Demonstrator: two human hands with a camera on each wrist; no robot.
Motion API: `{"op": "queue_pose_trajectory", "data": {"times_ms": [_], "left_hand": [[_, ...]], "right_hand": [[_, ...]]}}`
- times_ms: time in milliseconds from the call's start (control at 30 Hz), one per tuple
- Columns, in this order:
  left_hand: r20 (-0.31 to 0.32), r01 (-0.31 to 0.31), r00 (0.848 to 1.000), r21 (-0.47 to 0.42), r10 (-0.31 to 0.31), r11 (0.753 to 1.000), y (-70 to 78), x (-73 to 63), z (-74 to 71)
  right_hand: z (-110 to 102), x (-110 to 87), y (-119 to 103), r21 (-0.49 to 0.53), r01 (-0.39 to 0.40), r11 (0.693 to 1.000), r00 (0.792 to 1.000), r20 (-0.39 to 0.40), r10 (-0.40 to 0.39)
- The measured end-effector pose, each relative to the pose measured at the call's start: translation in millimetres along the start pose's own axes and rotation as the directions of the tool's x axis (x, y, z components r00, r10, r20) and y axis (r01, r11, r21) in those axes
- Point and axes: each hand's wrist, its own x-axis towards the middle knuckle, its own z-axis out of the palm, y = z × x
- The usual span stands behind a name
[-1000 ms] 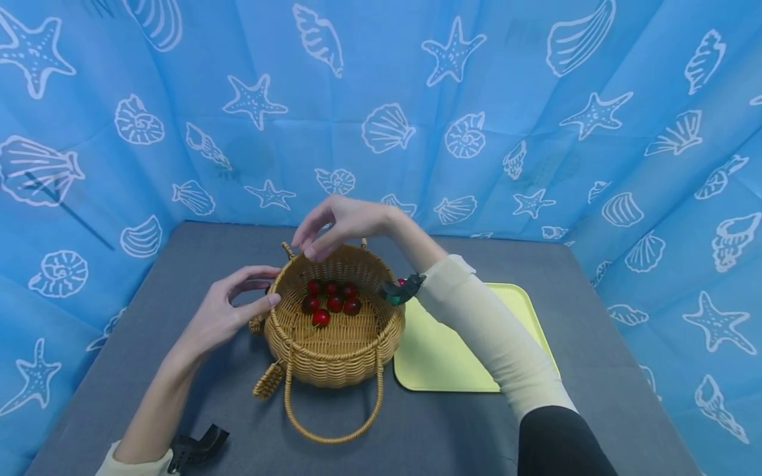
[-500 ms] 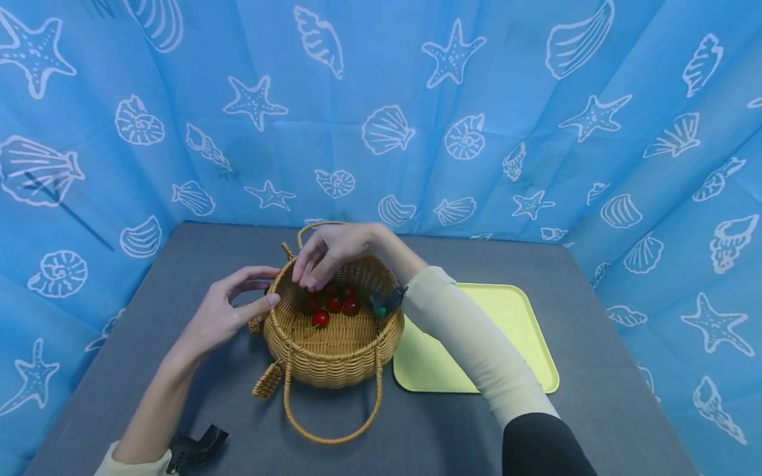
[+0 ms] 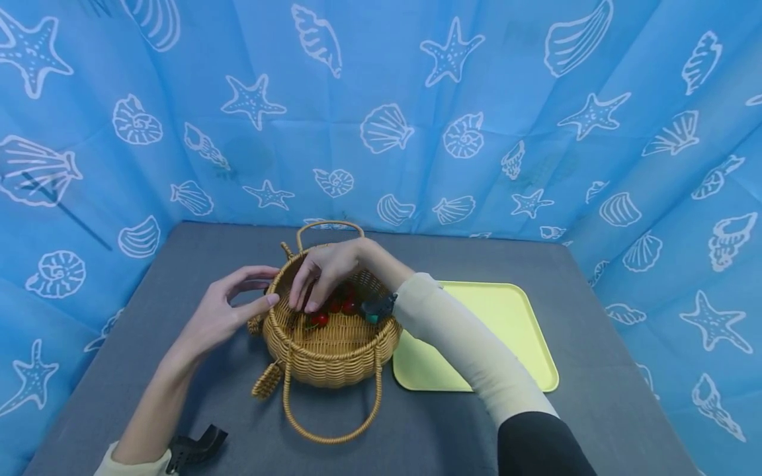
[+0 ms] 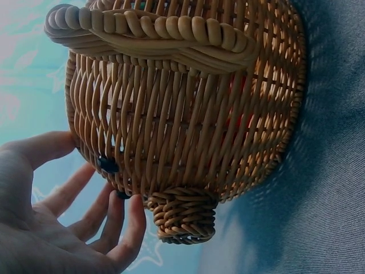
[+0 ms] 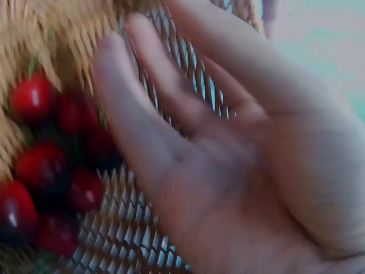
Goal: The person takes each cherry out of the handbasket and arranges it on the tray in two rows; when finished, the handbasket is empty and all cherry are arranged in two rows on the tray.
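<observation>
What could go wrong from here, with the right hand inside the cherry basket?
The right hand is close to the clustered cherries, so a careless move might scatter or bruise them. Its dark wrist device looks near the edge of the basket and could catch there. The left hand touches just one side, so a bump might tip or shift the basket.

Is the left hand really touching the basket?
Touching. The left wrist view shows the left hand meeting the basket at the thumb tip, with no gap.
</observation>
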Motion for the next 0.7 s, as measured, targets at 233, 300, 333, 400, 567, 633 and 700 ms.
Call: {"op": "queue_pose_trajectory", "data": {"times_ms": [233,300,333,400,567,633,700], "left_hand": [[-0.002,-0.017,1.0,-0.003,0.017,1.0,0.4,1.0,-0.9],[-0.002,-0.018,1.0,-0.003,0.018,1.0,0.6,0.8,-1.4],[0.0,-0.018,1.0,-0.002,0.018,1.0,0.7,0.8,-1.6],[0.002,-0.015,1.0,-0.003,0.015,1.0,0.7,0.7,-2.0],[0.006,-0.013,1.0,-0.008,0.013,1.0,0.3,0.4,-2.0],[0.008,-0.012,1.0,-0.01,0.012,1.0,0.0,0.3,-1.7],[0.007,-0.013,1.0,-0.01,0.013,1.0,-0.5,0.2,-1.2]], "right_hand": [[3.4,8.0,4.0,-0.059,-0.117,0.991,0.992,-0.043,0.114],[3.6,9.2,4.3,-0.096,-0.138,0.986,0.988,-0.076,0.131],[3.6,9.6,4.5,-0.114,-0.147,0.983,0.986,-0.092,0.137],[3.7,10.3,4.8,-0.162,-0.161,0.974,0.982,-0.127,0.141],[4.4,12.8,6.8,-0.224,-0.183,0.957,0.973,-0.18,0.144],[5.1,14.0,8.0,-0.243,-0.192,0.951,0.971,-0.19,0.147],[6.0,14.9,9.2,-0.276,-0.208,0.939,0.968,-0.197,0.156]]}}
